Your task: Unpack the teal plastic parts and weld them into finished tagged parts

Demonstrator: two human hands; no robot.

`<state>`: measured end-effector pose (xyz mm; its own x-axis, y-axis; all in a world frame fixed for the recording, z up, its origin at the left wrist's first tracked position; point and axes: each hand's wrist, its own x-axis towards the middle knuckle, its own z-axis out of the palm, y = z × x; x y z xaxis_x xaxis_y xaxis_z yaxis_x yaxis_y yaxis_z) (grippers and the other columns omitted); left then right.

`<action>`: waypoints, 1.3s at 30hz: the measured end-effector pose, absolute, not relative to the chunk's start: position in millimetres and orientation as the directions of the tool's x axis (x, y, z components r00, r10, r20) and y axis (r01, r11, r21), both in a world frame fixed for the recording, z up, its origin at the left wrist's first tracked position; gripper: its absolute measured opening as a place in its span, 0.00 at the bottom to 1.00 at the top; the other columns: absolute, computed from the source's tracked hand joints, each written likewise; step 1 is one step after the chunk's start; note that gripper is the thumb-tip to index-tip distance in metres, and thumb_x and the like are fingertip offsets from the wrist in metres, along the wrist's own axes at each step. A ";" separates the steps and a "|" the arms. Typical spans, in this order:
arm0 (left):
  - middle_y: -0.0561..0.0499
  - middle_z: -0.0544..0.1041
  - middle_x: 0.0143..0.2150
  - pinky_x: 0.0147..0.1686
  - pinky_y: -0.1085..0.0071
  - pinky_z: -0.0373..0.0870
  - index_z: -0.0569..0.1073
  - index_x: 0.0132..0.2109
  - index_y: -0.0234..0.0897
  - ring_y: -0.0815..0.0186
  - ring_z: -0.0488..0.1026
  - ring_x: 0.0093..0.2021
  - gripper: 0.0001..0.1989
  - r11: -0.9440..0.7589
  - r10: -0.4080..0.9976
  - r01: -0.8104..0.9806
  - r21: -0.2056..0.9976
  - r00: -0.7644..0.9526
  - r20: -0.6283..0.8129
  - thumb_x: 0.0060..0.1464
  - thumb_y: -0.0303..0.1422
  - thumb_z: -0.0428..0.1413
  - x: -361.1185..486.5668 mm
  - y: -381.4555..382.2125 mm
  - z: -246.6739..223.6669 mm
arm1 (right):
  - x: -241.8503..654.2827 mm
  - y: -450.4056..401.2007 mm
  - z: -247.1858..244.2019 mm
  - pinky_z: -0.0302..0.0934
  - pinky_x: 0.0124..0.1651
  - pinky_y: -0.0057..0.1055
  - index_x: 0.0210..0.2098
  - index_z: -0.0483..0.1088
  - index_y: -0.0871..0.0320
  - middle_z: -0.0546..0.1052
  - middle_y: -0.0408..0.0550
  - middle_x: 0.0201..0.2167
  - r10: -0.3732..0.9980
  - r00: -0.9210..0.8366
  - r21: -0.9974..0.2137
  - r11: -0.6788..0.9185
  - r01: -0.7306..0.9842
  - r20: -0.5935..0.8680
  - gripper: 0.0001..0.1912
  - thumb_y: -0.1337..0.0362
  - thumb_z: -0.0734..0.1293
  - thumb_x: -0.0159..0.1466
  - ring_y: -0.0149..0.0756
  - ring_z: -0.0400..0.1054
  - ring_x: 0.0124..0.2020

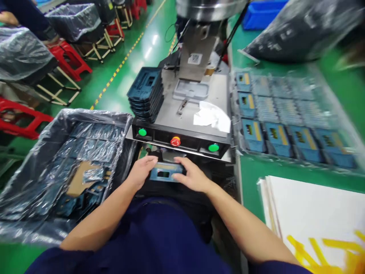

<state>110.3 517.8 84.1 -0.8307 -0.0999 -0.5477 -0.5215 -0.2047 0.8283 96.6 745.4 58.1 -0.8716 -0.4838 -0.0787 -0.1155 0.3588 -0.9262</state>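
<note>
Between my two hands, just in front of the press's button panel, is a blue plastic housing (pixel 165 175) with a dark rectangular window. My left hand (pixel 143 172) grips its left end, fingers closed on the edge. At the right end, my right hand (pixel 192 174) pinches it between thumb and fingers. Behind the panel stands the press (pixel 196 49), its head above a pale fixture (pixel 191 90) on the metal bed. A stack of similar blue housings (pixel 146 91) rises on the bed's left side. White paper (pixel 212 117) and a small metal piece (pixel 181 107) lie on the bed.
Left of me, a plastic-lined bin (pixel 25 173) holds many wrapped blue parts. The panel has two green buttons (pixel 213 147) and a red stop button (pixel 175 141). On the right, a clear tray (pixel 242 150) carries housings, beside white sheets (pixel 316 209) with yellow strips. Red stools (pixel 68 57) stand far left.
</note>
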 end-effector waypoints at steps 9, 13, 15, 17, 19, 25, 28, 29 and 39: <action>0.50 0.79 0.32 0.30 0.71 0.73 0.76 0.44 0.33 0.66 0.75 0.28 0.19 -0.326 -0.047 -0.603 0.729 -0.759 -0.649 0.43 0.35 0.67 102.7 520.7 88.2 | 104.2 767.0 118.5 0.60 0.58 0.48 0.63 0.60 0.58 0.66 0.62 0.60 -0.695 -0.719 -0.543 0.608 -0.579 -0.011 0.40 0.54 0.73 0.54 0.52 0.62 0.58; 0.46 0.80 0.40 0.31 0.72 0.73 0.75 0.46 0.34 0.65 0.77 0.34 0.22 -0.319 0.023 -0.592 0.740 -0.785 -0.619 0.46 0.40 0.66 101.7 526.8 90.3 | 94.8 799.4 138.8 0.61 0.58 0.44 0.62 0.62 0.58 0.68 0.60 0.58 -0.623 -0.766 -0.487 0.626 -0.609 0.156 0.38 0.54 0.72 0.55 0.50 0.64 0.57; 0.44 0.79 0.44 0.31 0.74 0.72 0.75 0.46 0.33 0.66 0.76 0.36 0.22 -0.296 0.014 -0.593 0.749 -0.787 -0.617 0.46 0.40 0.66 100.9 525.5 89.1 | 79.4 825.8 146.4 0.59 0.60 0.43 0.62 0.61 0.57 0.68 0.58 0.58 -0.463 -0.841 -0.464 0.701 -0.541 0.281 0.37 0.53 0.70 0.56 0.49 0.63 0.58; 0.44 0.79 0.45 0.32 0.75 0.72 0.75 0.46 0.33 0.67 0.76 0.36 0.22 -0.286 -0.002 -0.608 0.740 -0.772 -0.635 0.45 0.38 0.67 100.7 521.6 86.5 | 56.1 856.6 149.8 0.57 0.62 0.42 0.62 0.60 0.57 0.68 0.57 0.58 -0.177 -0.908 -0.472 0.807 -0.355 0.379 0.37 0.51 0.69 0.57 0.48 0.63 0.58; 0.44 0.79 0.43 0.31 0.75 0.72 0.74 0.46 0.33 0.68 0.76 0.35 0.22 -0.291 -0.016 -0.616 0.732 -0.762 -0.647 0.44 0.37 0.68 101.8 516.4 83.7 | 27.7 889.0 148.8 0.56 0.62 0.43 0.62 0.60 0.61 0.68 0.60 0.58 0.170 -0.892 -0.493 0.868 -0.065 0.418 0.37 0.50 0.67 0.58 0.49 0.63 0.58; 0.46 0.79 0.41 0.31 0.75 0.72 0.75 0.44 0.33 0.68 0.75 0.33 0.21 -0.321 -0.082 -0.583 0.746 -0.768 -0.635 0.42 0.36 0.68 108.3 503.5 83.1 | -43.3 961.0 137.8 0.57 0.58 0.45 0.62 0.58 0.65 0.69 0.65 0.57 0.658 -0.714 -0.430 0.731 0.531 0.238 0.41 0.47 0.67 0.57 0.53 0.65 0.56; 0.46 0.80 0.39 0.30 0.75 0.72 0.76 0.44 0.33 0.69 0.75 0.33 0.21 -0.340 -0.121 -0.564 0.753 -0.768 -0.629 0.41 0.35 0.69 110.3 498.5 86.1 | -60.7 971.3 133.4 0.60 0.55 0.45 0.61 0.59 0.65 0.70 0.67 0.55 0.715 -0.676 -0.405 0.680 0.611 0.180 0.41 0.46 0.68 0.56 0.56 0.66 0.54; 0.46 0.80 0.39 0.30 0.75 0.72 0.76 0.44 0.33 0.68 0.75 0.32 0.21 -0.345 -0.132 -0.559 0.754 -0.767 -0.628 0.41 0.35 0.69 110.9 496.8 87.1 | -64.9 971.9 132.0 0.60 0.54 0.45 0.61 0.59 0.65 0.70 0.67 0.55 0.714 -0.678 -0.392 0.683 0.617 0.175 0.41 0.46 0.68 0.56 0.56 0.67 0.54; 0.46 0.80 0.38 0.29 0.74 0.71 0.76 0.42 0.33 0.67 0.75 0.32 0.22 -0.342 -0.183 -0.535 0.773 -0.769 -0.613 0.38 0.35 0.70 115.8 486.2 88.5 | -79.4 967.9 119.2 0.56 0.54 0.45 0.55 0.64 0.67 0.67 0.70 0.55 0.641 -0.737 -0.225 0.767 0.601 0.214 0.36 0.43 0.65 0.60 0.57 0.63 0.56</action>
<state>115.8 486.2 88.5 -0.7690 -0.1825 -0.6126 -0.5346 -0.3418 0.7729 -79.4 967.9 119.2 -0.7373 0.6406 0.2145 0.6010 0.7670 -0.2249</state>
